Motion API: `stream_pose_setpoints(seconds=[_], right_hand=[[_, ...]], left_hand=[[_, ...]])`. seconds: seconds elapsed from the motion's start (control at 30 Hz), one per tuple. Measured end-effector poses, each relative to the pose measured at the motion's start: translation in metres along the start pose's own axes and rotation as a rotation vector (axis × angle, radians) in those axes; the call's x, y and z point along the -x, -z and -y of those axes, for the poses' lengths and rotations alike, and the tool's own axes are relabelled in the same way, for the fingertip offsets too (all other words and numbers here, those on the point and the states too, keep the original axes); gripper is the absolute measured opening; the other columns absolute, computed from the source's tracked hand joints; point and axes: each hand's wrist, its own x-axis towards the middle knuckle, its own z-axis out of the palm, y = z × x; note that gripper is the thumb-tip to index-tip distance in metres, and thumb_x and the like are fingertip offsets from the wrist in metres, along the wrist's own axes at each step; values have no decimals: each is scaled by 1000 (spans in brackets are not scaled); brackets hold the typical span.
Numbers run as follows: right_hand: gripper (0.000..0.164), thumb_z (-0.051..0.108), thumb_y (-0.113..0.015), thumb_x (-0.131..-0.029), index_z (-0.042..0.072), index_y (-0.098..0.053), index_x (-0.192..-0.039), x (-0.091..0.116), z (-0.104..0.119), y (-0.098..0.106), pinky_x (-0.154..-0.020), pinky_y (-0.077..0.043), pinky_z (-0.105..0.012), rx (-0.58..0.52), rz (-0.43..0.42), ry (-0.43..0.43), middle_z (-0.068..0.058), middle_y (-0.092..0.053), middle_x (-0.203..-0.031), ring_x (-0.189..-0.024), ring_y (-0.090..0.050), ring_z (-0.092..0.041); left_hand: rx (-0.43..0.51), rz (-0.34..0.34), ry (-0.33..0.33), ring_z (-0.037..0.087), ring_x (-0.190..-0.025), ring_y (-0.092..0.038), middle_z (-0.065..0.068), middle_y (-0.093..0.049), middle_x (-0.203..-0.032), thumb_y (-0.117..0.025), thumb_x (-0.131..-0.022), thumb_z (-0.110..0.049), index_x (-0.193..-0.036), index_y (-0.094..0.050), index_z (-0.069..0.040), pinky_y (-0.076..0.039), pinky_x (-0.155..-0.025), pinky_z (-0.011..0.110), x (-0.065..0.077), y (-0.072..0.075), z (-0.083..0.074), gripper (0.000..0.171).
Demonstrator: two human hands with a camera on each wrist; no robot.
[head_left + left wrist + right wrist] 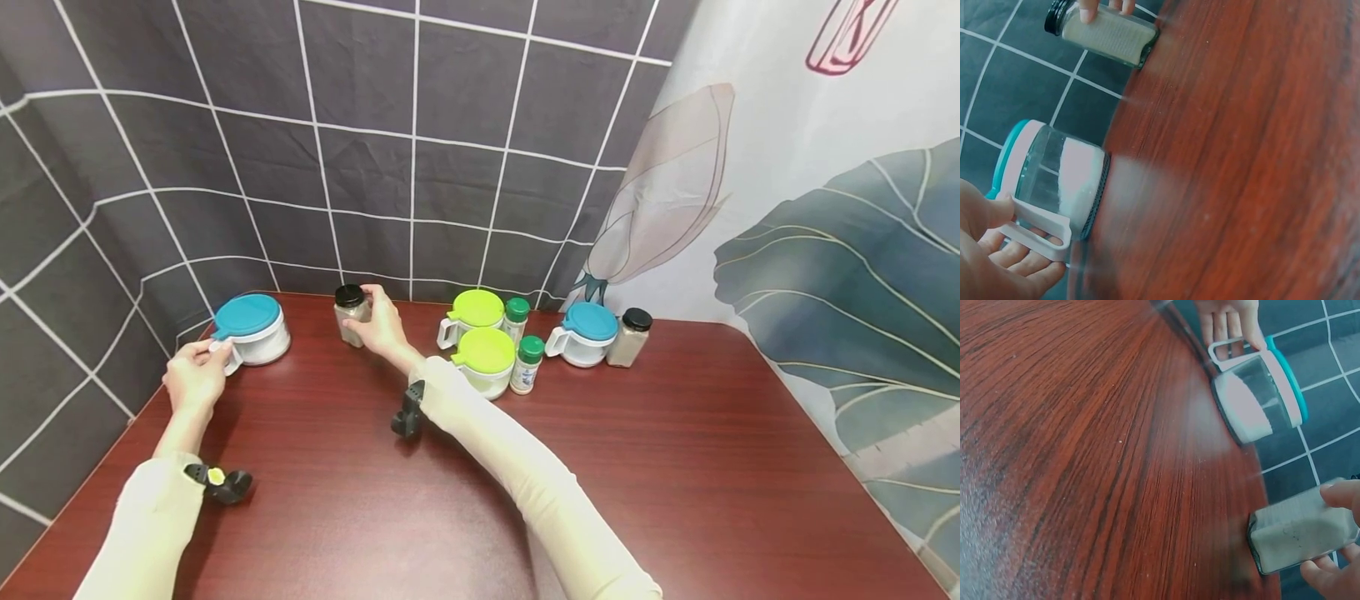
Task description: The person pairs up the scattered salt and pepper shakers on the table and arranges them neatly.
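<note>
At the table's back left stands a clear seasoning jar with a blue lid, a white handle and white powder inside. My left hand holds its handle, the thumb near the top and the fingers behind. To the right, my right hand grips a squarish glass spice bottle with a black cap, thumb on one side and fingers on the other. Pale powder fills most of this bottle, plain in the right wrist view. Both containers stand upright near the back edge.
Right of my right hand stand two green-lidded seasoning jars and two green-capped shakers. Farther right are another blue-lidded jar and a black-capped bottle. A grey tiled-pattern curtain hangs behind the wooden table.
</note>
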Motion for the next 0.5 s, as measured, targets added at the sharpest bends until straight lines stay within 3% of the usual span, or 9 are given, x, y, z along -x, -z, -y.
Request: stream_pose_setpoints(seconds=[0.07, 0.13, 0.17, 0.23, 0.33, 0.43, 0.5], right_hand=[[57, 12, -75, -80, 8, -48, -130, 0, 0, 0, -91, -48, -28, 10, -16, 5, -12, -64, -123, -112, -60, -23], [56, 12, -77, -79, 9, -50, -128, 1, 1, 1, -88, -48, -27, 12, -38, 4, -12, -66, -120, -109, -62, -22], [56, 12, -77, -78, 9, -51, -128, 1, 1, 1, -87, -48, -27, 12, -46, 2, -11, -67, -119, -108, -63, -22], [56, 13, -78, -77, 9, -53, -127, 1, 1, 1, -86, -49, -26, 13, -61, 0, -11, -68, -118, -106, -64, -22], [55, 13, -79, -76, 9, -54, -125, 2, 1, 1, -85, -49, -25, 13, -69, 1, -10, -69, -116, -105, -66, -21], [55, 13, -80, -75, 9, -56, -123, 3, 1, 1, -83, -50, -24, 12, -79, 5, -9, -70, -114, -103, -67, -21], [54, 14, -81, -74, 9, -57, -122, 3, 0, 0, -83, -49, -25, 17, -94, 5, -8, -71, -112, -102, -67, -20]], left_hand=[[-19, 3, 7, 10, -93, -54, -33, -44, -62, -58, -94, -32, -129, -56, 0, -33, -69, 14, 0, 0, -1, 48], [-34, 4, 10, 5, -88, -51, -30, -48, -64, -58, -94, -32, -129, -56, -1, -34, -69, 15, 0, 0, -2, 47], [-38, 4, 12, 6, -87, -52, -27, -52, -66, -58, -94, -32, -128, -56, -1, -35, -69, 16, 0, 0, -2, 47], [-36, 8, 18, 16, -102, -54, -22, -57, -70, -57, -94, -32, -128, -56, -1, -33, -71, 18, 0, 0, -3, 46], [-41, 17, 25, 30, -123, -48, 0, -72, -88, -56, -95, -31, -128, -55, 1, -32, -72, 20, 1, 0, -3, 46], [-71, 22, 35, 28, -115, -52, 17, -69, -114, -54, -95, -30, -127, -56, 1, -34, -71, 18, 3, -2, -4, 45], [-86, 21, 38, 22, -104, -55, 21, -61, -125, -54, -95, -30, -127, -57, 1, -35, -69, 18, 4, -2, -5, 45]])
